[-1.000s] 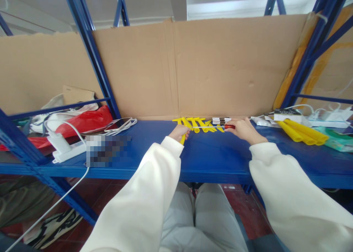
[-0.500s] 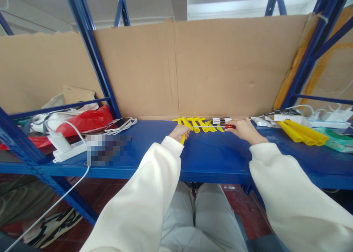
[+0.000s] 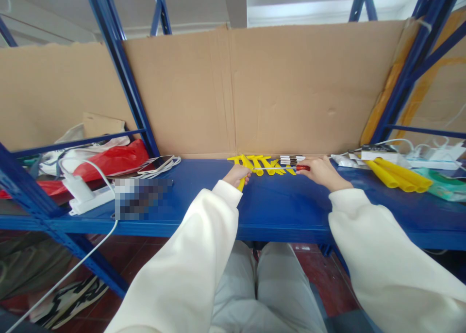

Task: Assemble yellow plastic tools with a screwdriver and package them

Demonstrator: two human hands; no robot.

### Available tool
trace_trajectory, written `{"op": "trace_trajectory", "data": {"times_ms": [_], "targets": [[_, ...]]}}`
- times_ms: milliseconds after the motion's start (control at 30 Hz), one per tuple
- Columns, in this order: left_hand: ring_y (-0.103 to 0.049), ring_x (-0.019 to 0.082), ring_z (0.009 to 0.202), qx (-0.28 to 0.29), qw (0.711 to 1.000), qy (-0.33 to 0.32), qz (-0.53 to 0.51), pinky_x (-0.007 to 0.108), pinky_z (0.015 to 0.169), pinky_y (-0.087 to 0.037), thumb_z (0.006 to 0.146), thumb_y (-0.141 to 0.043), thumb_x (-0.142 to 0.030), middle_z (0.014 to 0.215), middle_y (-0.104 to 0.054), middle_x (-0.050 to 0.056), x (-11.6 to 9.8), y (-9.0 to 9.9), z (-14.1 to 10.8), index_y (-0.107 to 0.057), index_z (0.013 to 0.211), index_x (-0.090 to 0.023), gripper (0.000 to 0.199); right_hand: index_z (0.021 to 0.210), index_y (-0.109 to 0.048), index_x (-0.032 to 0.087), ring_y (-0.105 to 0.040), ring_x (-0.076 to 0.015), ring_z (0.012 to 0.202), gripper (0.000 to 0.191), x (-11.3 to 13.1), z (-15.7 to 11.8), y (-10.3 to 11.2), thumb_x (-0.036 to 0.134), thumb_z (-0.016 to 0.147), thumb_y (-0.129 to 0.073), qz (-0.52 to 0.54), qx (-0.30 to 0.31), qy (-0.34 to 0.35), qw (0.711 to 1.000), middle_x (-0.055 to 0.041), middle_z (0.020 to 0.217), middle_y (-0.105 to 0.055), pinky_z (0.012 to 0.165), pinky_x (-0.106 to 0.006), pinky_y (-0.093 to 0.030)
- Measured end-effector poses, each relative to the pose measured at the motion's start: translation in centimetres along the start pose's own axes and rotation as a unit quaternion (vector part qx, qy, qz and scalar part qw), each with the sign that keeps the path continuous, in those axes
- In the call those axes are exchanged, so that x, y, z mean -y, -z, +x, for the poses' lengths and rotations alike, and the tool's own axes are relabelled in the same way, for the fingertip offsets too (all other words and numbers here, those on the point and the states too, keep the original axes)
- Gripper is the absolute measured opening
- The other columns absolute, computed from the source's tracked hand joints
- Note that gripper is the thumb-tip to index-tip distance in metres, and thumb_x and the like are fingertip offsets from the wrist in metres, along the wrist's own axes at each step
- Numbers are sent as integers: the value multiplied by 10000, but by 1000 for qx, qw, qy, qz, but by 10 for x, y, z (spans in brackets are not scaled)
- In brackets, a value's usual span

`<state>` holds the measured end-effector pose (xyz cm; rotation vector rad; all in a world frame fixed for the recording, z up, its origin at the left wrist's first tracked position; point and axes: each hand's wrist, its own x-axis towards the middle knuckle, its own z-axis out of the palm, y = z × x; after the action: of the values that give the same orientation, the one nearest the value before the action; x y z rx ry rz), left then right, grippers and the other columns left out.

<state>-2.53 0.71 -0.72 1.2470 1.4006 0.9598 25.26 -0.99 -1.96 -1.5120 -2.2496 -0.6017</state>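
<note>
Through the head view, I locate the long thin tool (image 3: pixel 271 168) between the two hands, over the blue shelf (image 3: pixel 284 202). Its red handle (image 3: pixel 303 168) sits at the fingers of the right hand (image 3: pixel 322 173); its slender, pale shaft runs roughly level toward the left hand (image 3: pixel 236 176). The right hand grasps the red handle with bent fingers. The left hand is closed around a yellow piece (image 3: pixel 241 184), whose lower end projects below the fingers. The shaft is straight and narrow; the held piece is bright yellow. Behind the shaft, I register a row of loose yellow pieces (image 3: pixel 259 170), several flared like tubes, and, just beside the right hand, a small stack of white and dark strips (image 3: pixel 292 159). Part of the handle is covered by the right fingers. The middle of the held yellow piece is covered by the left fingers. The shaft tip is too small to resolve at the left hand, so I cannot tell whether it touches or enters the yellow piece.
</note>
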Motion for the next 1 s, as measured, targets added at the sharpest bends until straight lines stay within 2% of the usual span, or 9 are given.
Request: {"op": "trace_trajectory", "data": {"times_ms": [233, 400, 567, 700, 867, 1000], "targets": [[-354, 51, 372, -6, 1000, -6, 12, 178, 400, -262, 861, -556, 18, 458, -418, -72, 0, -1, -1, -484, 672, -169, 276, 992, -754, 243, -685, -267, 950, 232, 2, -1, 2, 354, 919, -563, -29, 12, -7, 999, -94, 1016, -778, 733, -340, -425], [-367, 62, 380, -17, 1000, -11, 22, 190, 407, -273, 849, -579, 21, 455, -415, -71, 0, -2, -2, -520, 698, -163, 245, 974, -745, 250, -697, -242, 814, 255, 6, -3, 4, 389, 923, -537, -5, 42, -28, 999, -77, 958, -782, 672, -318, -447], [-378, 68, 379, -30, 999, -13, 26, 208, 423, -282, 819, -625, 22, 466, -425, -63, 1, -2, -1, -532, 677, -159, 248, 1059, -658, 251, -688, -235, 754, 230, 7, -4, 1, 377, 877, -599, 26, 45, -45, 998, -63, 892, -764, 647, -302, -454], [-364, 60, 360, -28, 999, -13, 30, 202, 409, -275, 826, -624, 24, 452, -417, -67, 0, -3, -1, -520, 654, -165, 276, 986, -602, 246, -659, -217, 679, 151, 9, -3, 0, 340, 868, -603, 5, 38, -59, 998, -53, 816, -735, 602, -284, -419], [-355, 53, 347, -31, 999, -20, 26, 202, 397, -270, 817, -640, 28, 443, -423, -70, 1, -4, 1, -512, 642, -167, 292, 873, -627, 233, -663, -220, 712, 85, 6, -2, -1, 312, 853, -603, 35, 53, -42, 997, -71, 830, -741, 627, -293, -434], [-361, 55, 354, -37, 999, -17, 19, 203, 405, -266, 791, -682, 21, 445, -419, -77, 2, -3, 3, -516, 655, -164, 283, 875, -687, 235, -694, -226, 802, 169, 1, -2, -3, 343, 886, -558, 104, 83, -30, 991, -70, 911, -769, 715, -311, -484]]}}
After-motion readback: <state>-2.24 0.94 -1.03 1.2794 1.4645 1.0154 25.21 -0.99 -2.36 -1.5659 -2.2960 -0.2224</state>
